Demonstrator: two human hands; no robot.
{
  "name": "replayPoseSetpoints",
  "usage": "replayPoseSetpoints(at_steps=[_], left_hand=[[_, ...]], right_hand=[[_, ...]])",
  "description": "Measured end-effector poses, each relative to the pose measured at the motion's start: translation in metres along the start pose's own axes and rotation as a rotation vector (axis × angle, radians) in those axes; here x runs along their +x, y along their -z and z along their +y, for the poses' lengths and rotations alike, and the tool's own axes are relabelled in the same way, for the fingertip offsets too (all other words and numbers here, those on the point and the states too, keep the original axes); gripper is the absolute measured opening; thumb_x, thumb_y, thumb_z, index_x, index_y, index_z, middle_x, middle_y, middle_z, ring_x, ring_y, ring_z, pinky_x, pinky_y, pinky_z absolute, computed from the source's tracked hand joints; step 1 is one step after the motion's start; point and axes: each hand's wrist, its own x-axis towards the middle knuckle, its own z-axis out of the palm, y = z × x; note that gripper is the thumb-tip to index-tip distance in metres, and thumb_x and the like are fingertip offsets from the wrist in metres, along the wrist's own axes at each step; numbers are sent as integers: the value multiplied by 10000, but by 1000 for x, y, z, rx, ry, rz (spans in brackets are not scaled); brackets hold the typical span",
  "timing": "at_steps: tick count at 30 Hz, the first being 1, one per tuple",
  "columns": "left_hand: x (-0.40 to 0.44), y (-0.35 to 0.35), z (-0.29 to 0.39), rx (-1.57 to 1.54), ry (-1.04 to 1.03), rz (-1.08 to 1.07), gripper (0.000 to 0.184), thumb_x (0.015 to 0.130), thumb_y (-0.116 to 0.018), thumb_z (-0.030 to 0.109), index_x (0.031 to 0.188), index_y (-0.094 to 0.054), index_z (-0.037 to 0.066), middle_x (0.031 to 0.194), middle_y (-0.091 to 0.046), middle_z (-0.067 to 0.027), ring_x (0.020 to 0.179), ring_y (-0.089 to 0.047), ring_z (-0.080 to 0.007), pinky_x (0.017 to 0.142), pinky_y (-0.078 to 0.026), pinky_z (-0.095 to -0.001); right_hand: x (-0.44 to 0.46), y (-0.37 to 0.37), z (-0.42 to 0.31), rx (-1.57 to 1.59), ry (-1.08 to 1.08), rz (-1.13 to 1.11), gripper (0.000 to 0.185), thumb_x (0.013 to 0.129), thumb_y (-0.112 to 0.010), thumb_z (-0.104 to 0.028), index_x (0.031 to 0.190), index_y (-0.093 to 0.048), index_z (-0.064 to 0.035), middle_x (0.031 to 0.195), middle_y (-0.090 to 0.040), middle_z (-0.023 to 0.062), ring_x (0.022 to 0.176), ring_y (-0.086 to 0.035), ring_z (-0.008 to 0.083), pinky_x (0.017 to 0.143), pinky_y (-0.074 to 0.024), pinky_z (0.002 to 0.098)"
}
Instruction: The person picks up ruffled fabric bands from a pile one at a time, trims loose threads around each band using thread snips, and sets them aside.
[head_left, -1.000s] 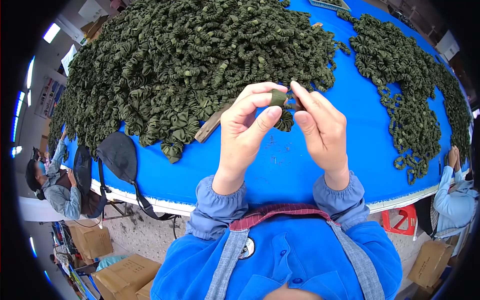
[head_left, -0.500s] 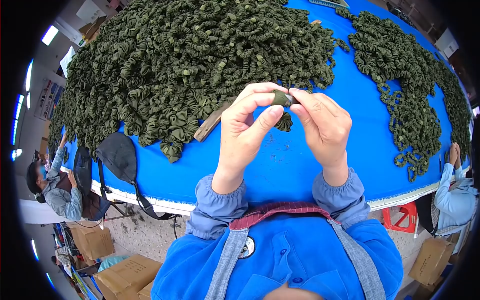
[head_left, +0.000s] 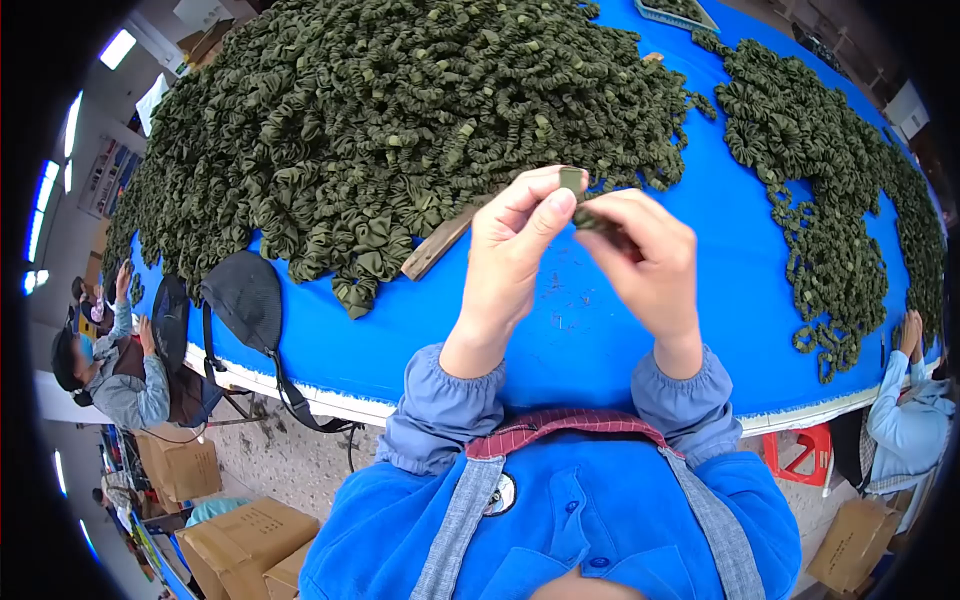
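Note:
Over the blue-covered table (head_left: 600, 345), both hands hold one dark green gathered fabric scrunchie (head_left: 571, 180). My left hand (head_left: 505, 245) pinches a flat, smooth stretch of it between thumb and fingers. Close beside, my right hand (head_left: 652, 255) has its fingers curled on the bunched part, slightly blurred and partly covering the fabric. Just beyond the hands lies a big heap of similar green scrunchies (head_left: 370, 150). A wooden stick (head_left: 440, 245) rests at the heap's near edge, left of my left hand.
Another mass of green scrunchies (head_left: 810, 180) spreads along the right. A black mesh item with straps (head_left: 243, 300) hangs over the table's near-left edge. People sit at the left (head_left: 120, 370) and right (head_left: 905, 400). Cardboard boxes (head_left: 245, 545) and a red stool (head_left: 797, 452) stand below.
My right hand has turned and curled inward, drawing the scrunchie's bunched part lower. My left hand now shows a flat stretch upright above its thumb. The view has shifted slightly.

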Motion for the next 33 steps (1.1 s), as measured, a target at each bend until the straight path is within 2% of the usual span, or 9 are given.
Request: replayPoseSetpoints(at_steps=[4,8,15,18,20,22,26,29,33], left_hand=[[14,25,-6,256,-102,55,175,859,-612,80,1004,-632,-17,1084,-589,-93,940,-542,-136,816,-447,-240],[43,70,-6,430,-95,194,203,831,-639,103,994,-631,-18,1050,-596,-96,908,-557,-140,777,-465,-244],[94,127,-41,1671,-204,460,308,780,-659,204,995,-613,-13,911,-611,-129,755,-597,-284,734,-486,-372],[95,113,-25,1462,-185,464,285,792,-658,190,992,-611,-8,883,-615,-111,750,-593,-249,724,-484,-342],[87,99,-16,1252,-137,449,263,803,-657,177,988,-608,-3,855,-620,-93,745,-590,-213,715,-481,-313],[70,73,-10,996,-129,362,247,818,-644,156,1001,-605,-4,863,-619,-84,753,-580,-189,713,-472,-289],[34,20,1,219,-83,136,205,861,-604,94,1038,-594,-9,885,-617,-57,777,-552,-116,708,-445,-215],[13,-3,0,76,-55,47,163,878,-577,61,1024,-598,-8,900,-619,-57,779,-547,-102,720,-435,-199],[8,-11,-4,-12,-9,-26,152,875,-591,60,1014,-600,1,912,-620,-52,789,-546,-93,731,-441,-200]], right_hand=[[5,43,12,126,-398,300,246,794,-636,0,1040,-630,11,873,-666,77,729,-607,107,631,-480,193],[-17,131,76,-282,-413,840,247,817,-649,-114,1026,-653,16,871,-685,91,731,-629,150,646,-500,224],[-126,238,205,-973,-578,1279,315,801,-615,-217,963,-652,51,817,-677,149,680,-612,230,653,-483,300],[-125,243,202,-1252,-408,1484,292,795,-601,-208,877,-639,70,711,-650,157,601,-558,247,609,-460,336],[-88,225,152,-798,-164,1452,233,798,-606,-183,838,-631,46,623,-614,112,511,-486,190,518,-421,300],[-43,183,112,-81,-241,1432,110,845,-600,-127,879,-659,-40,586,-531,-21,433,-354,37,378,-265,178],[9,93,43,209,-280,865,167,895,-569,-143,985,-638,-21,830,-663,38,435,-339,-4,342,-187,151],[8,41,19,440,-329,356,196,868,-574,-58,1055,-626,-28,920,-660,55,547,-405,16,475,-336,151],[4,6,5,603,-350,219,281,803,-625,27,1081,-590,9,946,-627,56,652,-488,44,557,-389,148]])
